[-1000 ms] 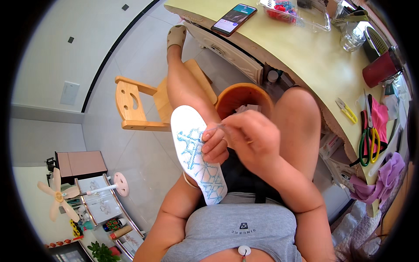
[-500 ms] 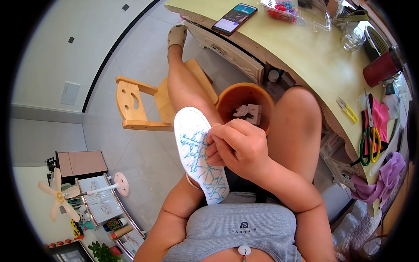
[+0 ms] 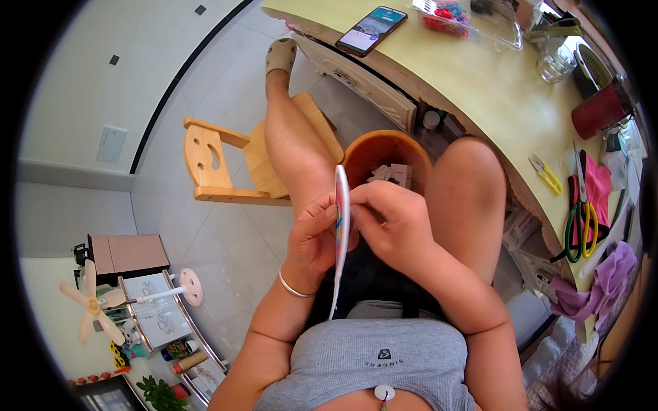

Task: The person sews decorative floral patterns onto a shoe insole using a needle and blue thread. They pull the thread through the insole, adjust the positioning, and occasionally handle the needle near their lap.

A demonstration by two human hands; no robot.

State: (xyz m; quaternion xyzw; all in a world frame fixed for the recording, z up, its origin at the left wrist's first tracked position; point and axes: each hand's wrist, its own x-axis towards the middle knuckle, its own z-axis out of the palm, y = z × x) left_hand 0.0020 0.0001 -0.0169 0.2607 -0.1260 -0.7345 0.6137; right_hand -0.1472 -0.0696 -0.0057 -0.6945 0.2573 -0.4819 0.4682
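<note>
An embroidered white shoe insole stands edge-on over my lap, so its stitched face is mostly turned out of sight. My left hand grips it from the left, thumb and fingers closed at the insole. A pale bangle circles the left wrist. On the other side, my right hand is closed in a pinch against the insole's right face. Whatever lies between its fingertips is too small or too hidden to make out.
To the right curves a yellow-topped table with a phone, scissors, yellow snips and a purple cloth. A wooden bucket holding scraps stands between my knees. My outstretched leg passes over a small wooden chair.
The insole has turned from showing its blue-stitched face to edge-on. My left hand, hidden behind it before, now shows at its left side. My right hand stays close to it, still pinched.
</note>
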